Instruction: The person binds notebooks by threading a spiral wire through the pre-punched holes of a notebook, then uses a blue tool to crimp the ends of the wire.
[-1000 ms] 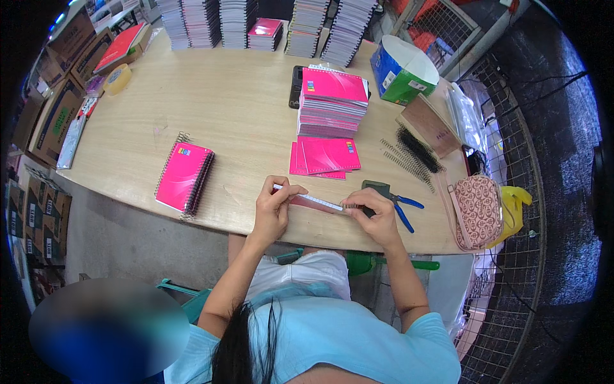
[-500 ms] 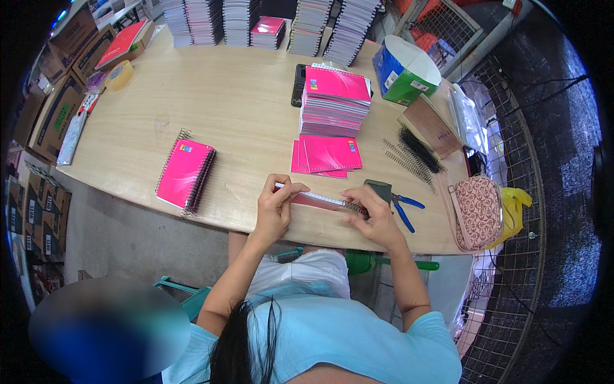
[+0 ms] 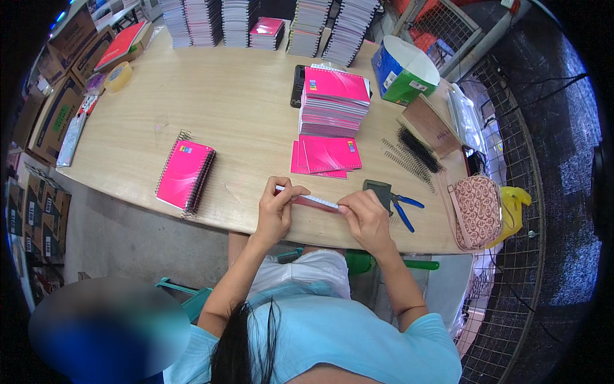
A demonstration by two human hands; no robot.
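Between my hands, near the table's front edge, a thin notebook (image 3: 322,203) stands on edge with its white perforated side up. My left hand (image 3: 276,208) is closed, pinching the left end of it. At the opposite end, the thumb and fingers of my right hand (image 3: 368,221) press together on the corner. Whether a wire coil is in those fingers is hidden. Just right of that hand lie a dark green block (image 3: 378,189) and blue-handled pliers (image 3: 405,208). Beyond the hands are a few loose pink notebooks (image 3: 332,155) and a tall pink stack (image 3: 336,96).
To the left lies a pile of coil-bound pink notebooks (image 3: 184,174). Loose black wire coils (image 3: 416,153) rest at the right by a wooden box (image 3: 430,127). A patterned pouch (image 3: 476,211) sits near the right edge. Bound stacks (image 3: 240,22) line the back.
My right hand has shifted slightly left, and its fingers have closed from a looser spread. The coil seen at the notebook's right end is now hidden. My left hand has hardly moved.
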